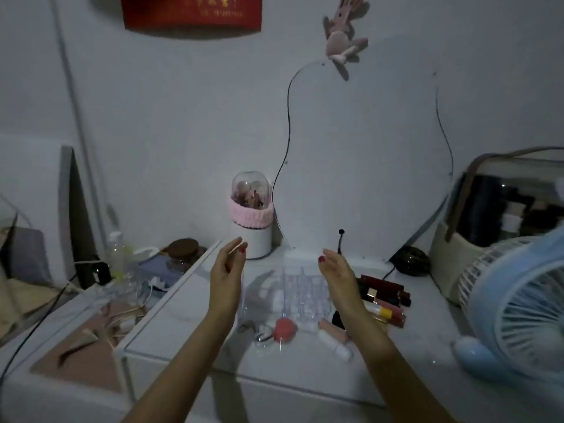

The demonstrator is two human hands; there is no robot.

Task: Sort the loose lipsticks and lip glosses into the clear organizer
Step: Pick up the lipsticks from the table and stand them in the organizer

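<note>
The clear organizer (300, 293) stands on the white vanity top, between my two hands. My left hand (227, 271) hovers to its left, fingers apart and empty. My right hand (338, 280) is raised just right of it, open and holding nothing. A pile of dark red and gold lipsticks and glosses (386, 296) lies right of my right hand, partly hidden by the wrist. Pale pink and white tubes (334, 338) lie in front of the organizer. A round coral item (284, 329) and small clear pieces rest near them.
A wavy mirror (363, 166) leans on the wall behind. A domed brush holder (251, 218) stands at the back left. A blue fan (515, 303) and a storage case (500, 221) crowd the right. Clutter and cables (100, 300) fill the lower left surface.
</note>
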